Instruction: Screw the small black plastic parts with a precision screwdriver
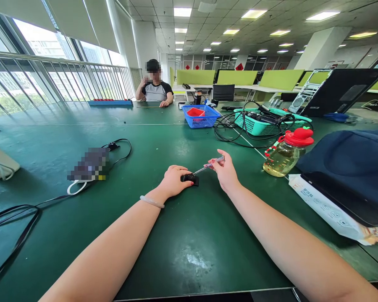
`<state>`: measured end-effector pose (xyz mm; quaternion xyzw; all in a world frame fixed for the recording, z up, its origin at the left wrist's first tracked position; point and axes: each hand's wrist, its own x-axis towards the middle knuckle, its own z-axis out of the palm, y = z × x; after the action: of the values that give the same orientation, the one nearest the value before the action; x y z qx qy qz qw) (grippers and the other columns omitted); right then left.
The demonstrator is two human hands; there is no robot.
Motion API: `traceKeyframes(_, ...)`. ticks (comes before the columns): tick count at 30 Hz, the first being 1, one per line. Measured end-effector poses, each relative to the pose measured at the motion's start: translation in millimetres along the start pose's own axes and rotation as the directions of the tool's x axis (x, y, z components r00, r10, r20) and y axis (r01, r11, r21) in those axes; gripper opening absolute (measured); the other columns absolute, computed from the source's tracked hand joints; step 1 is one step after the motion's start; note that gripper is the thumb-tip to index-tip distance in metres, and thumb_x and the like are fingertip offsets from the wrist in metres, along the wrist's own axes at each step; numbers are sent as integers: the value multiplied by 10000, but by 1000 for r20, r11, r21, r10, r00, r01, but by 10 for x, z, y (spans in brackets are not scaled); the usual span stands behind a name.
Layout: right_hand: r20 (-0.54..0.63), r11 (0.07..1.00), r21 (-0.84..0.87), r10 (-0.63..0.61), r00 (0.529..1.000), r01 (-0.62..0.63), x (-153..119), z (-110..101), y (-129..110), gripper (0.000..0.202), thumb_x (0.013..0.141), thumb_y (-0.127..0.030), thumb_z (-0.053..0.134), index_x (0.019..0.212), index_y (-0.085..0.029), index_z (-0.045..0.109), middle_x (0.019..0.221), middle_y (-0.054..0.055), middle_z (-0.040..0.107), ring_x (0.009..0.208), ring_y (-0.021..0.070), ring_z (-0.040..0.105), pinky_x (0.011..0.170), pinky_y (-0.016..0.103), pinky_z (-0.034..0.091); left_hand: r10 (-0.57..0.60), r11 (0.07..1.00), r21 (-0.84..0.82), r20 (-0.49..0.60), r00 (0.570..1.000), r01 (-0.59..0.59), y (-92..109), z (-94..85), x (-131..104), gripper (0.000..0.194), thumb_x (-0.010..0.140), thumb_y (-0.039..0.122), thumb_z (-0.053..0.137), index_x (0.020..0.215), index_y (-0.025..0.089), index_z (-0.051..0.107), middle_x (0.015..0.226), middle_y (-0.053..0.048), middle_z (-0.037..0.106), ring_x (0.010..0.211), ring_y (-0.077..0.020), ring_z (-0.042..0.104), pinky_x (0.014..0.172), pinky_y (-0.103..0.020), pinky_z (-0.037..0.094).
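Note:
My left hand (pixel 175 181) is closed around a small black part (pixel 193 180), pressing it against the green tabletop (pixel 164 144). The kind of part is too small to make out, and my fingers cover some of it. Between the thumb and fingers of my right hand (pixel 224 170) is a slim screwdriver (pixel 214 162) with a clear handle. Its thin shaft slants down to the left, and the tip meets or hovers just over the top of the black part; I cannot tell which.
On the right stand a red-lidded bottle (pixel 285 155), a navy bag (pixel 349 155) and a wipes pack (pixel 321 201). Farther back are a blue basket (pixel 201 121) and a teal basket (pixel 255 128) of cables. A blurred device (pixel 90 164) with cables lies left. Another person (pixel 157 90) sits opposite.

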<state>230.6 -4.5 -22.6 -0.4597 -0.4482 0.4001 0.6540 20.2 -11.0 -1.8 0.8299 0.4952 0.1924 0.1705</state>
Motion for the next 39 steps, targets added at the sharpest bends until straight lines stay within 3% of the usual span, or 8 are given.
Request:
traceKeyframes(7,-18,999,48,4,1000,-4,38,-36,27,610,723,-403,710,1262,-281,452,840,-62,613,766,155,701,851,409,553,6,1000,-5,-8,1000,-6,-9,11,2,350,801,388,721,1145,330,742,1270,-31,675,1305,-307,482,1139,-462,382)
traceKeyframes(14,2,995,58,81,997,-81,21,-15,10,585,730,-357,719,1244,-286,448,829,-63,629,789,165,710,837,392,548,23,1000,18,-6,1000,-23,-15,22,3,363,810,389,709,1164,313,732,1272,-37,676,1297,-302,486,1137,-450,376)
traceKeyframes(20,-33,998,58,28,999,-26,33,-43,-8,592,745,-374,713,1266,-297,441,819,-71,616,768,160,704,829,399,551,37,999,26,-8,999,-37,-34,45,6,355,828,399,686,1176,329,717,1264,-28,678,1285,-293,493,1135,-474,366)
traceKeyframes(26,23,997,47,66,998,-67,38,-40,19,624,718,-398,717,1269,-294,444,834,-58,616,798,166,697,782,372,544,51,998,33,2,999,-51,-41,49,11,360,832,403,682,1182,328,712,1263,-27,677,1281,-288,490,1135,-470,357)
traceKeyframes(32,-21,995,91,48,999,-46,31,-25,-4,585,738,-351,707,1253,-295,437,796,-78,616,756,151,698,788,367,547,40,998,39,7,999,-41,-30,48,6,376,836,406,682,1203,328,703,1280,-32,667,1291,-291,474,1137,-472,348)
traceKeyframes(39,-37,984,126,134,990,-129,29,-19,-36,589,705,-327,726,1219,-287,441,773,-82,613,745,157,699,771,357,547,45,998,42,7,999,-45,-35,58,7,374,832,420,688,1194,328,707,1275,-33,668,1291,-291,479,1133,-467,352)
